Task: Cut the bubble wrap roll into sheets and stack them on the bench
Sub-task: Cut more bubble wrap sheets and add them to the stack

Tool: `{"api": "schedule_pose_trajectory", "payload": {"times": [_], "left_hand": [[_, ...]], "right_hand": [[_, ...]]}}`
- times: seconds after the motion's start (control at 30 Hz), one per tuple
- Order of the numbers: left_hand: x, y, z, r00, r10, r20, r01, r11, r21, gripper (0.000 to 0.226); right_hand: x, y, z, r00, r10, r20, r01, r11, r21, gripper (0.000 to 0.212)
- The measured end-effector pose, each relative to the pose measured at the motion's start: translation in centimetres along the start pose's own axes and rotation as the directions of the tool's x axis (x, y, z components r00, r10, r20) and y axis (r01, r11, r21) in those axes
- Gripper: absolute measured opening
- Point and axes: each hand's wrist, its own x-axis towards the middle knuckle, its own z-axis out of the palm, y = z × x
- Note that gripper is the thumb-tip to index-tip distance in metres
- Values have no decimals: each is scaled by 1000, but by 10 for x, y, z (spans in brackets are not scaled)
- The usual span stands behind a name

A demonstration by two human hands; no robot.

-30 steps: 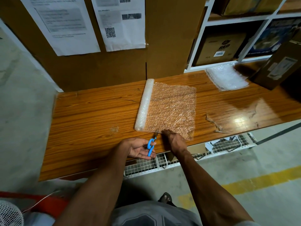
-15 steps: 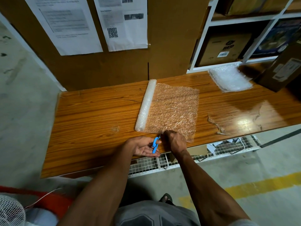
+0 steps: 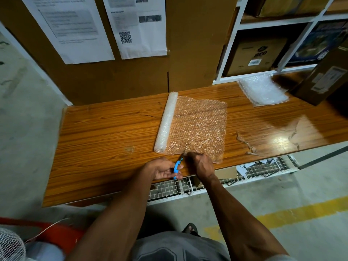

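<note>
Two hands work at the near edge of the wrap (image 3: 199, 129), which lies unrolled to the right of the roll (image 3: 166, 122) on the tabletop (image 3: 105, 136): my left hand (image 3: 162, 169) has its fingers curled round the blue scissors (image 3: 177, 167), and my right hand (image 3: 200, 164) pinches the wrap just right of the blades. A stack (image 3: 262, 90) of cut sheets lies well right of the roll. I judge the risk is a crooked or torn cut if the pinch slackens and the film bunches, and those pinching fingers sit close to the blades.
</note>
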Motion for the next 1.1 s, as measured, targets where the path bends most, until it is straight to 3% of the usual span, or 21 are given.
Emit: {"api": "schedule_pose_trajectory", "payload": {"times": [0.1,0.27,0.4,0.47,0.53,0.63,0.8,1.03,1.1], "left_hand": [[0,1,2,1000,-1,-11,0,999,-43,19],[1,3,7,997,-70,-23,70,997,27,27],[7,8,10,996,-71,-63,75,995,61,32],[9,11,11,995,-65,-71,71,995,76,32],[9,12,12,995,-66,-72,72,994,86,31],[9,10,12,995,-52,-80,59,994,94,32],[12,9,13,996,-45,-80,53,993,105,27],[19,10,13,996,-38,-75,46,992,114,19],[20,10,14,997,-10,-82,17,996,83,37]], "right_hand": [[-2,0,0,998,69,9,-69,996,59,48],[2,10,1,993,101,56,-101,995,-1,37],[2,16,0,979,-178,96,198,938,-284,8],[3,21,1,953,-295,67,300,888,-348,25],[7,22,3,951,-310,6,293,892,-343,43],[16,23,7,965,-260,-25,229,888,-399,60],[26,34,17,989,64,134,27,811,-584,69],[27,33,19,980,105,168,16,804,-594,69],[28,33,20,980,114,166,5,812,-583,70]]}}
